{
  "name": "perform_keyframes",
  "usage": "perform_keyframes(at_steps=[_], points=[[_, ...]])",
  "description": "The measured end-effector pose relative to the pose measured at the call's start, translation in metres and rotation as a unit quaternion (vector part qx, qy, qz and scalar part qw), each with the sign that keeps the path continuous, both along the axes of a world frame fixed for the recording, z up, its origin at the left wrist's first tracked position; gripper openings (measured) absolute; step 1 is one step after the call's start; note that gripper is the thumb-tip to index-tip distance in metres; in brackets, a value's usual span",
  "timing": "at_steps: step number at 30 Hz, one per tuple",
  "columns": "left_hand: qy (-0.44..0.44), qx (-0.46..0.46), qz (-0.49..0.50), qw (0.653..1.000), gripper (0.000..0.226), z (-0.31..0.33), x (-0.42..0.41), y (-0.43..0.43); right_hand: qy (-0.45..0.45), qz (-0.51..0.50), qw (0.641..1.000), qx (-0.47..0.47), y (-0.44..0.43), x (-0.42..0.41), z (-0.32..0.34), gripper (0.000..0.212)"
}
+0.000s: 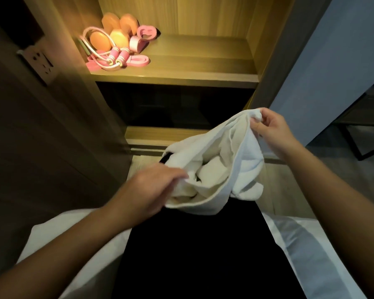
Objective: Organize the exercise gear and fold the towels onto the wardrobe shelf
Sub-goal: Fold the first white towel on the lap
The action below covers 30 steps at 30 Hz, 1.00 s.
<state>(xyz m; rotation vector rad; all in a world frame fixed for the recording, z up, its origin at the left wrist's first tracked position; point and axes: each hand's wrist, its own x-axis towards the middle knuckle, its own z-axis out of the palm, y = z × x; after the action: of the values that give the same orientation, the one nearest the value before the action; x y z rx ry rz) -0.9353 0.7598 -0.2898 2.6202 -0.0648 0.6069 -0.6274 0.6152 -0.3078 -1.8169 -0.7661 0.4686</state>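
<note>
Dim room, lit wooden wardrobe shelf (pixel 192 61) ahead. Left hand (pixel 151 186) curled, gripping the lower edge of 1 crumpled white cloth towel (pixel 220 169); right hand (pixel 272 130) pinching its top corner. Held in the air, below the shelf's front edge. At the shelf's left rear corner, 1 heap of pink and orange exercise gear (pixel 117 39), 2 pink rope handles (pixel 117 56) in front.

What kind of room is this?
Most likely a bedroom, in front of an open wardrobe: a lit wooden shelf holds pink exercise gear, and white bedding lies at the bottom of the view. The left hand and right hand hold a white towel.
</note>
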Motion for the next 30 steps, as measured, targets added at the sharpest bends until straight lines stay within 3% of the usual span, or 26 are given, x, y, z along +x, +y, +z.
perform_keyframes(at_steps=[6, 10, 14, 17, 21, 25, 30], points=[[-0.028, 0.091, 0.058, 0.994, 0.027, 0.081, 0.050, 0.080, -0.043, -0.057, 0.992, 0.102, 0.025, 0.066, 0.088, 0.010], [-0.098, 0.025, 0.087, 0.991, 0.014, 0.126, 0.084, 0.113, -0.078, -0.051, 0.991, 0.093, 0.038, 0.103, 0.131, 0.013], [-0.160, -0.025, 0.099, 0.982, 0.021, 0.159, 0.114, 0.127, -0.089, -0.060, 0.989, 0.098, 0.042, 0.130, 0.158, 0.019], [-0.102, 0.036, 0.056, 0.993, 0.013, 0.178, 0.120, 0.143, -0.085, -0.061, 0.989, 0.102, 0.042, 0.140, 0.175, 0.022], [0.030, 0.150, 0.051, 0.987, 0.024, 0.186, 0.126, 0.163, -0.082, -0.033, 0.989, 0.117, 0.048, 0.137, 0.189, 0.021], [0.137, 0.180, 0.014, 0.974, 0.018, 0.166, 0.129, 0.171, -0.083, -0.017, 0.988, 0.129, 0.056, 0.123, 0.200, 0.024], [0.103, 0.284, 0.076, 0.950, 0.013, 0.136, 0.139, 0.184, -0.111, -0.010, 0.987, 0.115, 0.062, 0.121, 0.207, 0.015]])
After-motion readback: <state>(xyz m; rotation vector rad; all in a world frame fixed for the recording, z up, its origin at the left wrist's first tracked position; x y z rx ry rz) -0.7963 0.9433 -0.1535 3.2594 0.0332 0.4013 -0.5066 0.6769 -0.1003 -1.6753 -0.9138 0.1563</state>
